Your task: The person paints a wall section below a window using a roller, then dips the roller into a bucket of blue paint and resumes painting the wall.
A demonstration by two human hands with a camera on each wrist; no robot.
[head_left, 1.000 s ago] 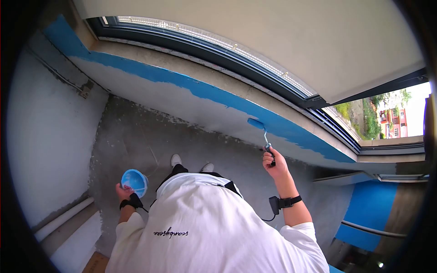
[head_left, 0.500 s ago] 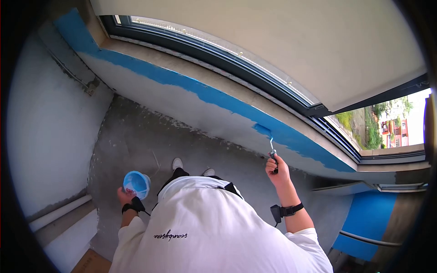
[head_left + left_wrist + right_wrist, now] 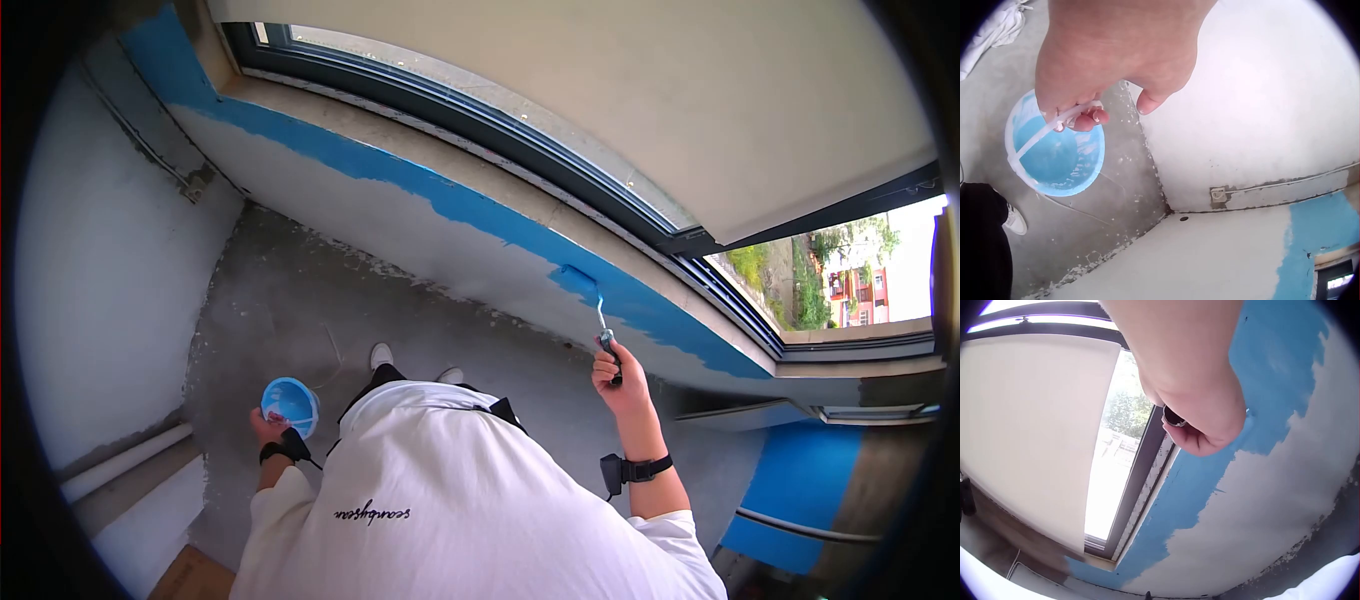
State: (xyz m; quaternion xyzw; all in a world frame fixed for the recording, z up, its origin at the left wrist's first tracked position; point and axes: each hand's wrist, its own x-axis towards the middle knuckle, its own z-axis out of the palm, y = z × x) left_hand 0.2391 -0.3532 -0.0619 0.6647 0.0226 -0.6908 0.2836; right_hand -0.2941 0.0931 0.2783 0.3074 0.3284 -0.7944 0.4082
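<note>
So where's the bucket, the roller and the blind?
Bucket (image 3: 1087, 149): left wrist view, on its inside wall.
Roller (image 3: 579, 278): head view, on its blue sleeve.
Blind (image 3: 1032, 437): right wrist view, on its middle.

At the bottom centre of the head view is a loose white short-sleeved T-shirt (image 3: 460, 500) with small black cursive lettering. Black trousers (image 3: 984, 237), white shoes (image 3: 381, 356) and black wrist straps (image 3: 648, 467) carrying boxy black devices with thin cables complete the outfit.
</note>
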